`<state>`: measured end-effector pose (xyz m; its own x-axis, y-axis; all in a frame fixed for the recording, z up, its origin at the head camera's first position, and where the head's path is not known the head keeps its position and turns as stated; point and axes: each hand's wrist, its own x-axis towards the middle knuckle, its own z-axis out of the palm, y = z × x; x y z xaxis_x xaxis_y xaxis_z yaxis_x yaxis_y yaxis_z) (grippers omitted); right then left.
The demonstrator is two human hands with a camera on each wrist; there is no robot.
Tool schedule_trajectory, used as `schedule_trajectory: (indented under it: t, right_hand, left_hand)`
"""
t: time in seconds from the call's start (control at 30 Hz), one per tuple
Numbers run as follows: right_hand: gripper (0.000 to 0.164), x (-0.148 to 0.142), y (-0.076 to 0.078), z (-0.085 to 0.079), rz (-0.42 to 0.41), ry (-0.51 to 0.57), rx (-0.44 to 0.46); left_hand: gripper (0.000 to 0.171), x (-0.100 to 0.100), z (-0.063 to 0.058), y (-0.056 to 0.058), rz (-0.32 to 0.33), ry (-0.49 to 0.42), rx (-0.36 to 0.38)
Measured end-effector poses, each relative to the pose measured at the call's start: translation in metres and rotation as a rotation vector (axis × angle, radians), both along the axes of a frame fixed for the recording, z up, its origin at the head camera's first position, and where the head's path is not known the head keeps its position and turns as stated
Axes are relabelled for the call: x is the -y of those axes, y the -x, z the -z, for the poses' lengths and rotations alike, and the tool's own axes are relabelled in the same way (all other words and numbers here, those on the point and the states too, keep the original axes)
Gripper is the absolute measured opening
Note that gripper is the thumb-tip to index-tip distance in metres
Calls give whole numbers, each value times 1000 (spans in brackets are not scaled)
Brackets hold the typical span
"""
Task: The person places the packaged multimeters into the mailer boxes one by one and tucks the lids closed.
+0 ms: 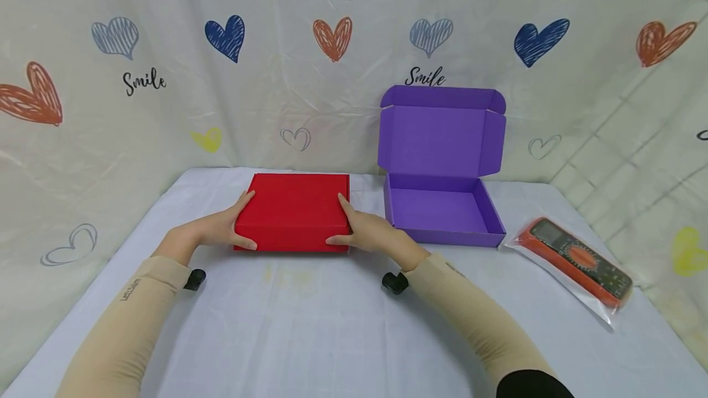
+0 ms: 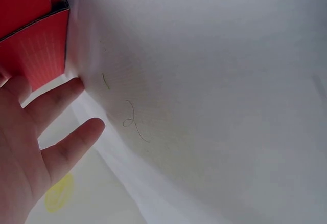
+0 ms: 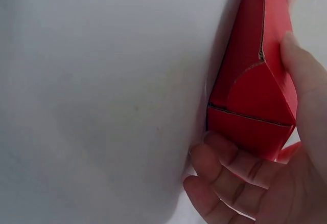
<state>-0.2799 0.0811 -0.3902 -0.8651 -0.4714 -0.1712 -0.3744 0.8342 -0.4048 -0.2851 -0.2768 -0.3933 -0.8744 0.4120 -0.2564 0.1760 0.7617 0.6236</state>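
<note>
A closed red cardboard box [image 1: 295,204] lies on the white-covered table in the head view. At its left side my left hand [image 1: 224,226] grips it, the thumb by the front corner. In the left wrist view two fingers [image 2: 71,144] stretch out beside the box. My right hand [image 1: 372,230] grips the opposite side; the right wrist view shows its thumb on the red cardboard and its fingers [image 3: 240,178] bent by the end flap. The box's contents are hidden.
An open purple box [image 1: 442,237] stands right of the red box, its lid raised against the heart-printed backdrop [image 1: 354,97]. Farther right lies an orange and black multimeter [image 1: 578,260] in a clear plastic bag. Loose threads [image 2: 134,121] lie on the tablecloth.
</note>
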Motion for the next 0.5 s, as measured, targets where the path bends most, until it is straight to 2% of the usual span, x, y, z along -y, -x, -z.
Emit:
schedule_trajectory:
  t: [0.5]
  right_hand:
    - [123, 5, 8, 2, -30, -23, 74]
  left_hand:
    - [128, -3, -1, 0, -2, 19, 9]
